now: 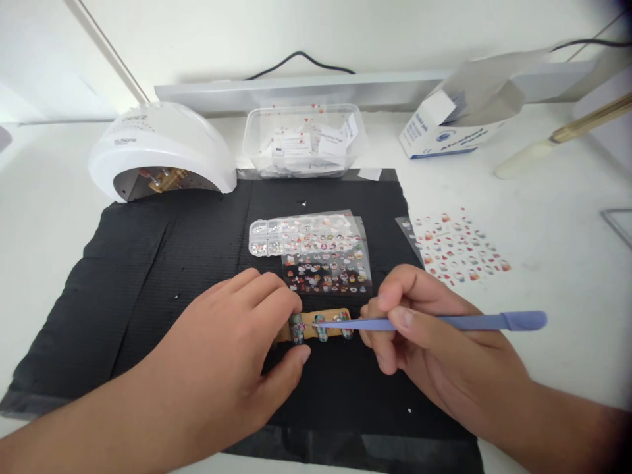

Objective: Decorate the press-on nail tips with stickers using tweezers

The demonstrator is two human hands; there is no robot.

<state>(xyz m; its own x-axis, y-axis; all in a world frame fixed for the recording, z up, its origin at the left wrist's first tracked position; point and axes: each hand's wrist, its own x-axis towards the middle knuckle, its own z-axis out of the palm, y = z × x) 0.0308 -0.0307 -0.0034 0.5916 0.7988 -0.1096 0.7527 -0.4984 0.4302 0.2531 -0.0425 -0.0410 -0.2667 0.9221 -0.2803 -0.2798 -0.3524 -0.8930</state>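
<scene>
My left hand (247, 336) reaches in from the lower left, thumb and fingers closed round the left end of a yellow nail display stand (334, 313). Several decorated false nails sit across the stand; one false nail (297, 329) lies between my thumb and fingers. In my right hand (419, 322) is a pair of blue tweezers (464, 322), pinched between thumb and fingers and pointing left. Their thin tip meets, or hovers just over, the nail by my left hand; contact cannot be made out. A small pinkish sticker or charm shows on that nail.
Beyond the hands, sticker sheets (328, 270) partly cover a clear rhinestone case (266, 228) on the black mat (197, 243). A white nail lamp (162, 141), plastic tub (303, 164) and alcohol pad box (457, 138) line the back. Another sticker sheet (457, 247) and a brush (567, 135) are right.
</scene>
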